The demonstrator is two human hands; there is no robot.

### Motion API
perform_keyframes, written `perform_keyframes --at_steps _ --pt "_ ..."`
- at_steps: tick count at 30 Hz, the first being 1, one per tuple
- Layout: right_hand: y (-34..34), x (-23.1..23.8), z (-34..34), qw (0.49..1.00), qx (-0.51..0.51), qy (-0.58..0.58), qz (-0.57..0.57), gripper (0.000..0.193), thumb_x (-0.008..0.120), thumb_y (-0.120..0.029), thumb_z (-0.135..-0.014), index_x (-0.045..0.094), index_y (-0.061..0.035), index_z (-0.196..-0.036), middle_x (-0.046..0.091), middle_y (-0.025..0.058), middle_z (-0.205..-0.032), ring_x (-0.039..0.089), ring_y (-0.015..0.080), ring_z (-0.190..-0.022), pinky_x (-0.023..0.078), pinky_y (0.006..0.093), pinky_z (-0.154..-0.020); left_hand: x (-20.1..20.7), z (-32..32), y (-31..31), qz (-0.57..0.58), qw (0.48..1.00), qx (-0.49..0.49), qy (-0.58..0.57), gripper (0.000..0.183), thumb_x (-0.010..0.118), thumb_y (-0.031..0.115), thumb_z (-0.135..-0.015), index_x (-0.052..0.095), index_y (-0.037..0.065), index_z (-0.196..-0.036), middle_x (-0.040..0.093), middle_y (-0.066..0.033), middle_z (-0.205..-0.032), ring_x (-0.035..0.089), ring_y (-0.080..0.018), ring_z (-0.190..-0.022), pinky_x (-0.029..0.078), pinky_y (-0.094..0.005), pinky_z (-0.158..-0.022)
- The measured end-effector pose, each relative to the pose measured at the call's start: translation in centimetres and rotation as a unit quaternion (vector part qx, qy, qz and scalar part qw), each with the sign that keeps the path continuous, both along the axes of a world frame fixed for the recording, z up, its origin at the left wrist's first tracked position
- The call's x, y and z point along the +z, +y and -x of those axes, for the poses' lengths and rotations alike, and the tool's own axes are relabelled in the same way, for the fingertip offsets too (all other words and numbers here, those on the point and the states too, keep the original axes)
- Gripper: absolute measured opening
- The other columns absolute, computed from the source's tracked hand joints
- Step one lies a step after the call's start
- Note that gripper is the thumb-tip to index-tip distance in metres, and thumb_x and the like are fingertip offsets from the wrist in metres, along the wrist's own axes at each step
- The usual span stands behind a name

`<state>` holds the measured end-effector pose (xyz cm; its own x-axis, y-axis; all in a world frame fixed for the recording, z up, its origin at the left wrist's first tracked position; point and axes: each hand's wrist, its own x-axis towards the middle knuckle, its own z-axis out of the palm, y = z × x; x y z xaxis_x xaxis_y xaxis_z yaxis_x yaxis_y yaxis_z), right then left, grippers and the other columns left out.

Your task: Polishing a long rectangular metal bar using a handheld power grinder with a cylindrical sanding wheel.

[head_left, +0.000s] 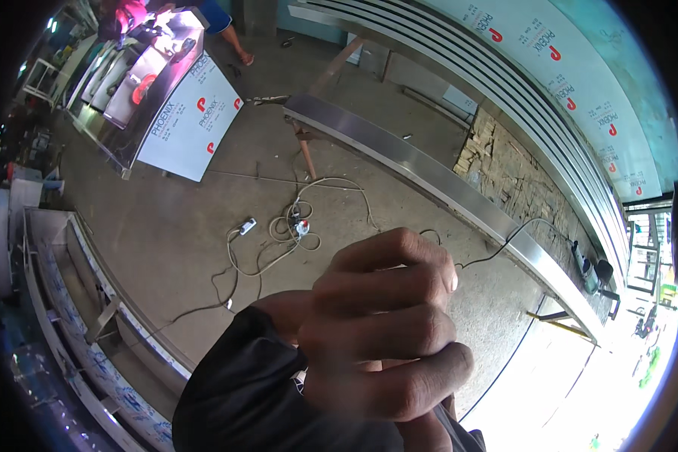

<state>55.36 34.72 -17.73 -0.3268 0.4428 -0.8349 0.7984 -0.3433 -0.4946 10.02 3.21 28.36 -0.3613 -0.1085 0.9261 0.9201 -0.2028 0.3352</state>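
My left hand (384,339) fills the lower middle of the view, very close to the camera, with a black sleeve (241,392) coming up from the bottom edge. Its fingers are curled tight, knuckles toward me and fingertips pointing right. Nothing shows inside the fist, and its palm side is hidden. The hand touches nothing around it and hangs above the concrete floor (166,218). My right hand is out of view.
A long steel channel (399,154) on wooden trestles crosses the middle. White cables and a power strip (247,225) lie on the floor. A film-covered steel cabinet (181,113) stands upper left, with another person (226,26) behind it. A steel frame (75,301) runs along the left.
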Motion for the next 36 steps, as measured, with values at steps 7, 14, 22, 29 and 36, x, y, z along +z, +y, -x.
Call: perform_keyframes --at_steps 7,14,22,29,36 --pt "-1.9 0.4 -0.3 1.0 -0.003 -0.027 -0.009 0.047 0.065 -0.036 -0.089 0.058 -0.0061 -0.125 0.069 0.0096 -0.095 0.068 0.0202 -0.078 0.048 0.0357 -0.07 -1.2 -0.6 -0.5 0.05 0.999 0.003 0.019 0.049 0.054 0.045 -0.097 0.059 0.001 -0.078 0.043 0.0007 -0.056 0.045 -0.0116 -0.047 0.049 -0.0321 -0.054" --pt "-0.6 -0.3 -3.5 0.998 -0.052 0.008 0.018 0.047 0.065 -0.034 -0.088 0.058 -0.0044 -0.124 0.069 0.0096 -0.092 0.068 0.0199 -0.077 0.048 0.0344 -0.065 -1.5 -2.0 3.4 0.058 0.997 -0.05 0.016 0.056 0.068 0.059 -0.08 0.059 0.004 -0.08 0.046 0.0016 -0.06 0.047 -0.0117 -0.05 0.05 -0.032 -0.059" --pt "0.6 -0.2 -5.0 0.992 -0.121 0.044 0.008 0.039 0.067 -0.029 -0.09 0.061 -0.0039 -0.12 0.069 0.0075 -0.09 0.067 0.0175 -0.074 0.048 0.0293 -0.06 -17.9 -4.6 10.7 0.594 0.749 -0.118 -0.27 0.039 0.078 0.04 -0.08 0.061 0.006 -0.086 0.058 -0.0099 -0.062 0.061 -0.028 -0.059 0.047 -0.0418 -0.055" --pt "4.0 -0.5 -9.8 0.974 -0.221 0.048 0.0 0.038 0.067 -0.029 -0.09 0.066 -0.0021 -0.117 0.071 0.0088 -0.088 0.068 0.0169 -0.071 0.048 0.0295 -0.056 -27.5 -10.1 15.3 0.803 0.506 -0.22 -0.225 0.049 0.066 0.052 -0.087 0.067 0.005 -0.103 0.069 -0.0189 -0.086 0.068 -0.0373 -0.084 0.053 -0.0447 -0.071" --pt "6.8 -0.8 -18.9 0.952 -0.304 0.029 -0.009 0.036 0.063 -0.027 -0.093 0.063 -0.0015 -0.12 0.068 0.0069 -0.086 0.065 0.0154 -0.07 0.047 0.0293 -0.058 -24.2 -15.7 29.1 0.802 0.527 -0.246 -0.134 0.052 0.067 0.053 -0.085 0.064 0.007 -0.11 0.069 -0.0157 -0.085 0.068 -0.0357 -0.085 0.052 -0.0452 -0.07"
